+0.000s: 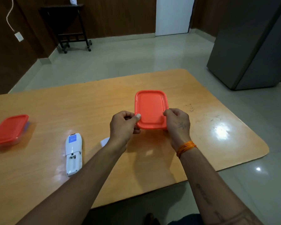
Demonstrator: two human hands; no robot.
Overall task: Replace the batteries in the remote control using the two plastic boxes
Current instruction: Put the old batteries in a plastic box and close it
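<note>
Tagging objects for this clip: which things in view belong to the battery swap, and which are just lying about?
Job:
- red-lidded box, held by left hand and right hand
- second red-lidded box, lid on
- remote, face down, battery bay open
- white piece behind left wrist, probably the battery cover

Lying about:
- black trolley
- grey cabinet
- wall socket with cord

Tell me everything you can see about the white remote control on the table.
The remote control is a long white plastic unit lying flat, back side up, on the wooden table, left of the left hand. A blue label sits near its far end. At the near end the battery compartment is open, cover off; no batteries show inside. Nothing touches it but the table. It lies between the two red-lidded boxes.
</note>
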